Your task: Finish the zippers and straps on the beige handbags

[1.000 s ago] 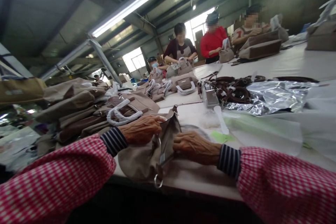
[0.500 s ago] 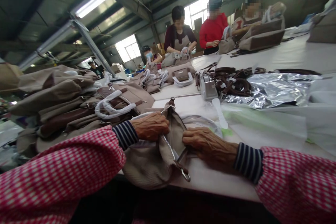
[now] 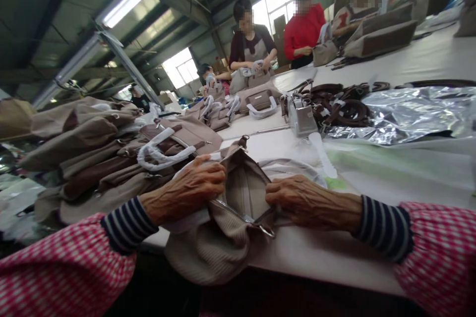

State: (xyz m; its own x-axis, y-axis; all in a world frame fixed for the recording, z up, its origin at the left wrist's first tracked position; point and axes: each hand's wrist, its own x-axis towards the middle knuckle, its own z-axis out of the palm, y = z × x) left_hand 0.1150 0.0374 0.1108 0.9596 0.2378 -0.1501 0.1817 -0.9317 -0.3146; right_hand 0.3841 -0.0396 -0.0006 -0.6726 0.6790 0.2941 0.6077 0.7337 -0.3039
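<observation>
A beige fabric handbag (image 3: 219, 242) lies at the near edge of the white table (image 3: 334, 252), its zipped top pulled apart so the lining shows. My left hand (image 3: 189, 185) grips the bag's left rim. My right hand (image 3: 305, 200) grips the right rim by the zipper end, where a metal ring (image 3: 268, 231) hangs. Both sleeves are red-checked with striped cuffs.
A stack of beige and brown handbags (image 3: 96, 153) with wrapped white handles sits on the left. Brown straps (image 3: 334, 109), a small metal-grey box (image 3: 302, 119) and crinkled silver plastic (image 3: 409, 114) lie on the right. Several people (image 3: 253, 44) work on bags at the far end.
My hands have pulled the bag's opening wider, showing its inside. The view has tilted and shifted slightly; my left hand moved lower and leftward along the rim.
</observation>
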